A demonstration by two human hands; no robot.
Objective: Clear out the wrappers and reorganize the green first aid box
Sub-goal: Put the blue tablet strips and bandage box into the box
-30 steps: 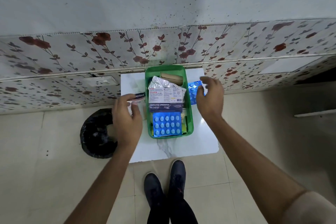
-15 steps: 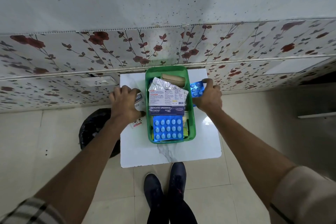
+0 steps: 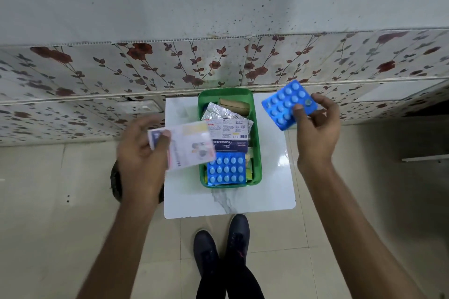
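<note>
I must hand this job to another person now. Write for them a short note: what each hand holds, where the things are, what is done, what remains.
Left hand: grips a plaster box, blurred, raised over the left edge of the green first aid box.
Right hand: holds a blue blister pack raised to the right of the box, above the white table.
In the box: a second blue blister pack at the near end, dressings packet, foil strip, brown roll at the far end.
Black bin: on the floor left of the table.
Done: cannot tell which wrappers were cleared.
Left: place both held items.
</note>
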